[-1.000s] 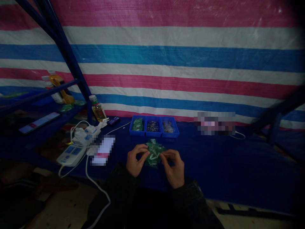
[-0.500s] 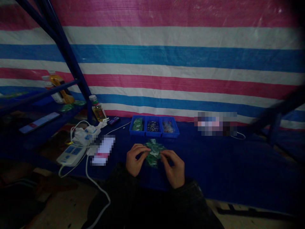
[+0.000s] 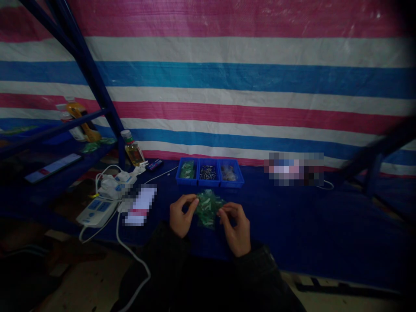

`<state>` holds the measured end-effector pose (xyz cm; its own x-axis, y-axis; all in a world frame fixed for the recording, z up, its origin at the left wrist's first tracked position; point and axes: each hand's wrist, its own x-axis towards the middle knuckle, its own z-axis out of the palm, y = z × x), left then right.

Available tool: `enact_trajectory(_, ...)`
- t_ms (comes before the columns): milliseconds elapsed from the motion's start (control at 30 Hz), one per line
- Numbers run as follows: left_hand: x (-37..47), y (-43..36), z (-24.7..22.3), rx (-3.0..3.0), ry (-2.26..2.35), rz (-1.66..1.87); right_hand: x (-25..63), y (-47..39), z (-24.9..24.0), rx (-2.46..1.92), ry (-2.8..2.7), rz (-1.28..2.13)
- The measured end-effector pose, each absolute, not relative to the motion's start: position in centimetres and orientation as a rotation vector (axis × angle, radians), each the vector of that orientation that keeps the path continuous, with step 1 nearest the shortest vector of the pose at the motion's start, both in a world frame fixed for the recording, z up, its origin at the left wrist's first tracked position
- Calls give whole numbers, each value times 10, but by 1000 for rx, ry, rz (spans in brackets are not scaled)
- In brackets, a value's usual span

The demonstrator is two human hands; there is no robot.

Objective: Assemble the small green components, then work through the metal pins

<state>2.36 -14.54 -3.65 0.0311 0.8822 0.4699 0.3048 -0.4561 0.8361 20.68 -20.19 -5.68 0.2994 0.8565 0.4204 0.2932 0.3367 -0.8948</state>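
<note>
A loose pile of small green plastic bags point(image 3: 208, 210) lies on the blue table in front of me. At its left edge, my left hand point(image 3: 182, 215) is closed in a pinch, thumb against forefinger, on the rim of a green bag. My right hand point(image 3: 236, 228) pinches a green bag at the pile's right side. Just beyond the pile three blue trays stand side by side. The left tray point(image 3: 178, 178) contains green bags, the middle tray point(image 3: 208, 183) small metal screw-like pieces, and the right tray point(image 3: 241, 182) clear little packets.
To the left are a phone point(image 3: 141, 206), a white power strip point(image 3: 97, 212) with plugs and cables, and a bottle point(image 3: 133, 149). A blue metal frame point(image 3: 94, 82) rises there. A blurred-out object point(image 3: 292, 169) sits at the back right. Striped sheeting point(image 3: 227, 78) hangs behind.
My left hand has shifted slightly left, away from the pile's middle. The pale label seen between my hands has turned or moved. My right hand stays almost in place.
</note>
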Motion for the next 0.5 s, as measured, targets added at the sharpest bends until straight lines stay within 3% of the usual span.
enact_trajectory(200,5,-71,-6,1735,1417,1566,208,-203,-52,-1222,-1287,563)
enact_trajectory(500,-7,-4,2,2078,1733,1114,206,-203,-50,-1213,-1317,582)
